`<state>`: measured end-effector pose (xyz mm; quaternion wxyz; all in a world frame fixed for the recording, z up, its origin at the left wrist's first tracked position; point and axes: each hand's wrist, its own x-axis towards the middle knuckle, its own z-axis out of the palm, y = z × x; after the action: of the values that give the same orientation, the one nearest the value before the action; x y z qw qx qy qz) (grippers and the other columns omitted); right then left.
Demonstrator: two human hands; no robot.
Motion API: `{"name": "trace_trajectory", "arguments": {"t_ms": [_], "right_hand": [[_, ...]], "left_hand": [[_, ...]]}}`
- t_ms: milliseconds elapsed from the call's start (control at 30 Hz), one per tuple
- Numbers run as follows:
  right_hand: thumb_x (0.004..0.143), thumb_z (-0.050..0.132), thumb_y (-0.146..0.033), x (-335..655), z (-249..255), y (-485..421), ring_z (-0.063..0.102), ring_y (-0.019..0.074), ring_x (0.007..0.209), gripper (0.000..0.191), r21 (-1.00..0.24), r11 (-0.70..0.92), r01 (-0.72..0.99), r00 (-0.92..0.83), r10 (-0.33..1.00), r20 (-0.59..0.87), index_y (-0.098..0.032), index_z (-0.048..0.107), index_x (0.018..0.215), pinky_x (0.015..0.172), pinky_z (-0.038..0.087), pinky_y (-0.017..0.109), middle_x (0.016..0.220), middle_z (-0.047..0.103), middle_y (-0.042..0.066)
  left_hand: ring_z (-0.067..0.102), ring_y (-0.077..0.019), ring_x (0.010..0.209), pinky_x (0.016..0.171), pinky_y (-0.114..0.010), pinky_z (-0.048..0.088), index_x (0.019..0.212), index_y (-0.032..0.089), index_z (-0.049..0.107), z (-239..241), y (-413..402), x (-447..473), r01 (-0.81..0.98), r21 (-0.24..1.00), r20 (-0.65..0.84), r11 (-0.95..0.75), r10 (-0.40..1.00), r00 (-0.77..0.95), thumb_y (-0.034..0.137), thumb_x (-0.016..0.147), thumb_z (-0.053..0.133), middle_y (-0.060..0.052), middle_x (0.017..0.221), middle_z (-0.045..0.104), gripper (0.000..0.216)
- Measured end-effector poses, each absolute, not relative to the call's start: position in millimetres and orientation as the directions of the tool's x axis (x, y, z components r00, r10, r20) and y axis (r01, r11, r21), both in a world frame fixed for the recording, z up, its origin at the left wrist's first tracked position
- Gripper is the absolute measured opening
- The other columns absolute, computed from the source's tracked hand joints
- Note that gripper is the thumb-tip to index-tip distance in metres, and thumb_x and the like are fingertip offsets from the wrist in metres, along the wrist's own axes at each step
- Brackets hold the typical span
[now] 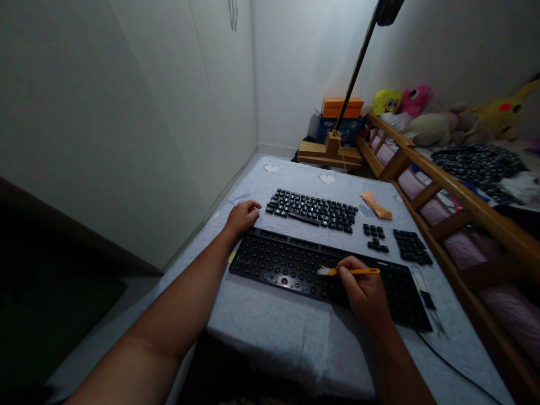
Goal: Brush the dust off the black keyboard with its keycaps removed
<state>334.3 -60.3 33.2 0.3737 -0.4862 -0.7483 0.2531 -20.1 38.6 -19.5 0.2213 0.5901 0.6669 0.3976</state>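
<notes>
A: What surrounds the hands?
B: A pale cloth spreads beneath the fingers on both sides. White cabinet doors rise left of the left fingers; a wooden rail runs right of the right ones.
A: And the arms?
B: Both reach forward. The left hand rests palm down by the far left corner of the black keyboard base; the right hand is over its right half.
A: Left fingers?
B: Half curled, slightly apart, nothing visible between them. The main block of keycaps sits just to their right.
A: Right?
B: Thumb and fingers pinch a yellow brush. Its pale bristles point left of the fingertips, down at the base; I can't tell whether they touch. An orange rag lies beyond those fingers.
</notes>
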Motion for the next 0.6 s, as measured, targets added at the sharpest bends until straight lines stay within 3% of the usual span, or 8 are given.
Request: {"name": "trace_trajectory", "arguments": {"t_ms": [133,367,600], "right_hand": [[0.092,0.049,-0.031,334,33,-61,0.058,0.0171,0.061,0.023,-0.724,0.419,0.549,-0.193,0.906,0.378,-0.021,0.062,0.077,0.058,0.043,0.027,0.066,0.059,0.000],[0.095,0.049,-0.032,320,32,-59,0.066,0.0197,0.079,0.021,-0.737,0.448,0.506,-0.306,0.892,0.332,-0.020,0.066,0.092,0.070,0.048,0.028,0.086,0.070,0.003],[0.091,0.048,-0.030,327,30,-57,0.063,0.0193,0.067,0.021,-0.701,0.389,0.598,-0.189,0.918,0.348,-0.020,0.063,0.080,0.064,0.046,0.028,0.072,0.066,0.002]], "left_hand": [[0.062,-0.0183,0.070,0.066,-0.029,0.045,0.101,0.016,0.072,-22,40,-21,0.622,0.783,0.174,-0.009,0.963,-0.205,0.029,0.076,0.054,-0.003,0.076,0.070,0.033],[0.061,-0.0181,0.069,0.065,-0.029,0.044,0.101,0.016,0.072,-23,40,-21,0.628,0.778,0.177,-0.004,0.961,-0.213,0.029,0.075,0.055,-0.003,0.075,0.069,0.034],[0.060,-0.0174,0.068,0.063,-0.028,0.043,0.101,0.016,0.072,-23,40,-20,0.617,0.787,0.178,-0.012,0.962,-0.208,0.030,0.075,0.055,-0.003,0.075,0.068,0.034]]}}
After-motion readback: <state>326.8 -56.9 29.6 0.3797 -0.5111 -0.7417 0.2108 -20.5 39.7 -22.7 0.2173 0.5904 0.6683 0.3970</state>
